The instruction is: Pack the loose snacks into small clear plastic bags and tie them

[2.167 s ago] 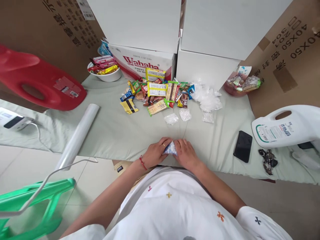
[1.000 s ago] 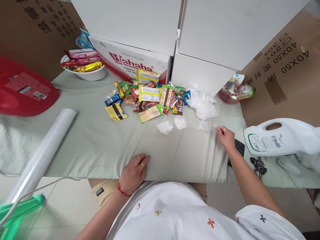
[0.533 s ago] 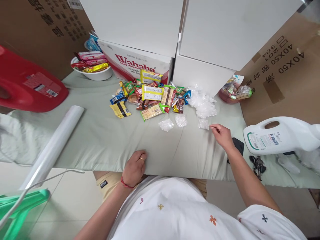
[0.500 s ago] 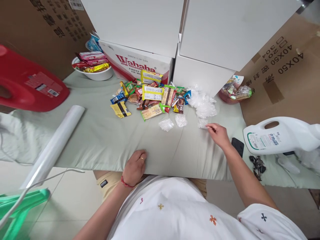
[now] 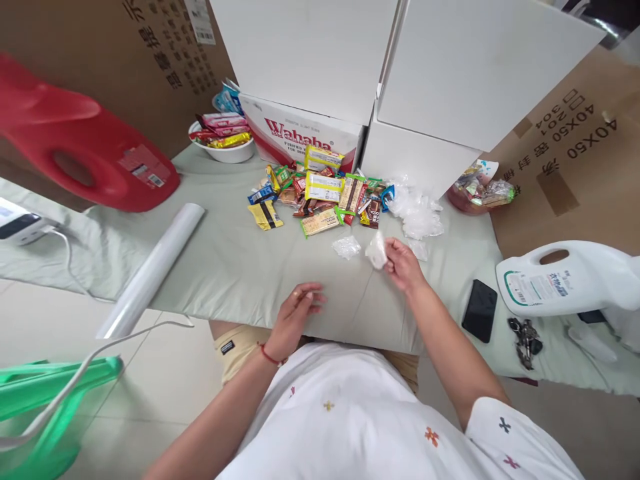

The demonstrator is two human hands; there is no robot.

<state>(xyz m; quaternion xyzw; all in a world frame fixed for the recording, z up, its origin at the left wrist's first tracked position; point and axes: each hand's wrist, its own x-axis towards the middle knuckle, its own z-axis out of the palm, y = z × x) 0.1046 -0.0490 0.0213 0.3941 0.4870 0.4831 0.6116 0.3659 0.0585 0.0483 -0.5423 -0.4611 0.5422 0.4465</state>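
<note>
A small clear plastic bag is pinched between the fingers of the right hand and is held just above the bench, in front of the snack pile. The bench is covered with a pale green cloth and is backed by two large white boxes and a Wahaha carton. A red jug is seen lying at the far left, a white jug at the right, and a roll of clear film along the left edge. A heap of wrapped snacks is spread near the middle, with a mound of loose clear bags just beside it on the right. A black phone and a bunch of keys lie near the right forearm. Another small bag rests on the cloth near the held one. The left hand is held empty, its fingers loosely curled and open, near the front edge. The step in hand is judged to be the picking up of a bag; opening its mouth with both hands would be called for next.
</note>
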